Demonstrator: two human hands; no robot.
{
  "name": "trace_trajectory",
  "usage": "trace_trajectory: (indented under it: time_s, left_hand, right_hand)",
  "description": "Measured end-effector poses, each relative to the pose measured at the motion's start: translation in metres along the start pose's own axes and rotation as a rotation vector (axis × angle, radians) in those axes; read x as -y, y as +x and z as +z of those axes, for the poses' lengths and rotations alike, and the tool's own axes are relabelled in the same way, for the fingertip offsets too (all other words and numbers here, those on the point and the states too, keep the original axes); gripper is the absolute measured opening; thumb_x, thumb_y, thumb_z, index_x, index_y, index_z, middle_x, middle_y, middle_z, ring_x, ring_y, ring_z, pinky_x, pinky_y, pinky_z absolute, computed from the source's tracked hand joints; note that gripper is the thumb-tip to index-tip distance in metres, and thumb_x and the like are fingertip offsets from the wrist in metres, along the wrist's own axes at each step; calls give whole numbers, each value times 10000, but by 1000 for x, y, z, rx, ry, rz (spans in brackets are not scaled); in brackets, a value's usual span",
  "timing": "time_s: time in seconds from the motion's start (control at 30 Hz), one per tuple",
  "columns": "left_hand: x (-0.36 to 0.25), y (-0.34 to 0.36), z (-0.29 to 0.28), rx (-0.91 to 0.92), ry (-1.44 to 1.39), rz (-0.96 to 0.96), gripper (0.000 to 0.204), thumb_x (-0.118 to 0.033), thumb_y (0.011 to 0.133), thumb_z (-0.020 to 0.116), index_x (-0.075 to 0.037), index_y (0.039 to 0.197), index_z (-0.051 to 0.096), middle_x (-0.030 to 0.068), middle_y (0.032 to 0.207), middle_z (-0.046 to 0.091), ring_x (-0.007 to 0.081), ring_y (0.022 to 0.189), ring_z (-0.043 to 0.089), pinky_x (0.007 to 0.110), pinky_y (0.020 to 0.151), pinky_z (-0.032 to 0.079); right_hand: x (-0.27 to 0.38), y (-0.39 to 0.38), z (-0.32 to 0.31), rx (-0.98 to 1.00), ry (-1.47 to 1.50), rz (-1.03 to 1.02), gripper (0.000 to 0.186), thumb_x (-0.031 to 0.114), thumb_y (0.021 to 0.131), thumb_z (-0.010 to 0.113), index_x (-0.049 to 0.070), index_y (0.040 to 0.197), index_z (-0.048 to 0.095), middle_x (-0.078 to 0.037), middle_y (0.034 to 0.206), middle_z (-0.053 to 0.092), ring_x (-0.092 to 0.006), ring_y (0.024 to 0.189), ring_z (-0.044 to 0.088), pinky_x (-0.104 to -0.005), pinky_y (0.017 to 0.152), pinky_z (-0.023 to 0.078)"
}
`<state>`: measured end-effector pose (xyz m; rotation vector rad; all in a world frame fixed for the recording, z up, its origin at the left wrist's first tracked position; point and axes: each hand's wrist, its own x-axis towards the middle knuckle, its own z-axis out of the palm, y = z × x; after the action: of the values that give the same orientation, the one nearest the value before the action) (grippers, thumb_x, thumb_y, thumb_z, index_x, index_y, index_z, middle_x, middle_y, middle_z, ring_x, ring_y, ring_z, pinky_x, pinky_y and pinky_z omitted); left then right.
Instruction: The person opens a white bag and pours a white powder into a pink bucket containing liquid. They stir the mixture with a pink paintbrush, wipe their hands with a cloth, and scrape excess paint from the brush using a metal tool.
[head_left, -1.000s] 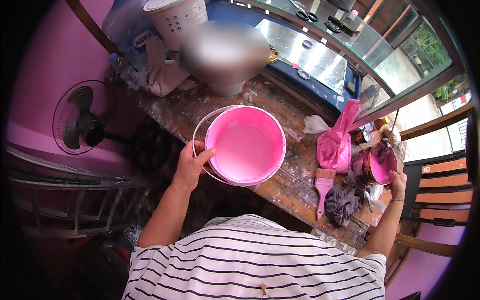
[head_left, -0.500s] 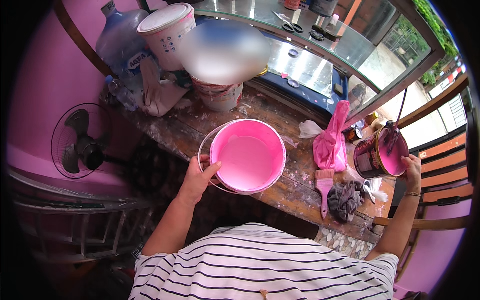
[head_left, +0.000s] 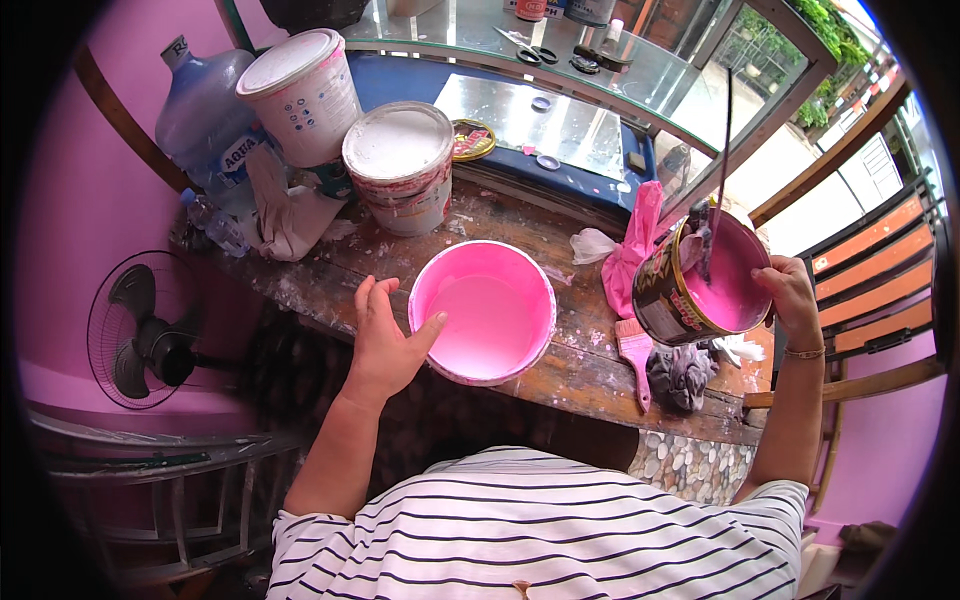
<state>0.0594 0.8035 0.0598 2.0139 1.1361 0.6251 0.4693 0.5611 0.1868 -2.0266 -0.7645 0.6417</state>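
On the paint-spattered wooden bench [head_left: 560, 375], the left hand [head_left: 385, 340] braces the pink bucket [head_left: 483, 312] with fingers spread, while the right hand [head_left: 790, 295] grips a tilted paint can [head_left: 700, 285] raised just right of it.

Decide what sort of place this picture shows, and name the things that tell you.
Probably a makeshift paint-mixing spot at a shop counter: a paint-spattered wooden bench holds a pink paint bucket, lidded white tubs and a brush, with a glass display case behind.

Bare bench [head_left: 585, 345] between pink bucket [head_left: 483, 312], tilted can [head_left: 700, 280]; brush [head_left: 636, 352] intrudes.
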Motion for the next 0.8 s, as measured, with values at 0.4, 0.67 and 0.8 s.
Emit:
trace_trajectory:
  time_s: [0.4,0.67,0.8]
  left_hand:
    - [-89,41,-9,171,-354,422,553,-389,770,731,55,1066,585,233,1126,540,343,1115,523,394,950,417]
    - [-122,57,11,478,-206,211,843,-373,726,796,127,1287,415,203,1150,563,195,869,625,273,682,521]
    - [-126,61,9,594,-221,299,565,-348,691,794,6,1088,605,207,1063,616,278,941,629,360,796,517]
  right_hand:
    - [34,-14,71,88,-84,20,193,53,802,527,-69,828,674,-57,547,594,-97,367,530,-219,316,408]
    - [68,-15,106,103,-138,-25,194,23,779,486,-66,754,657,-60,527,583,-94,370,532,-217,315,401]
    - [64,-5,111,132,-138,-71,202,48,812,481,-33,827,666,-32,546,588,-79,353,510,-207,299,390]
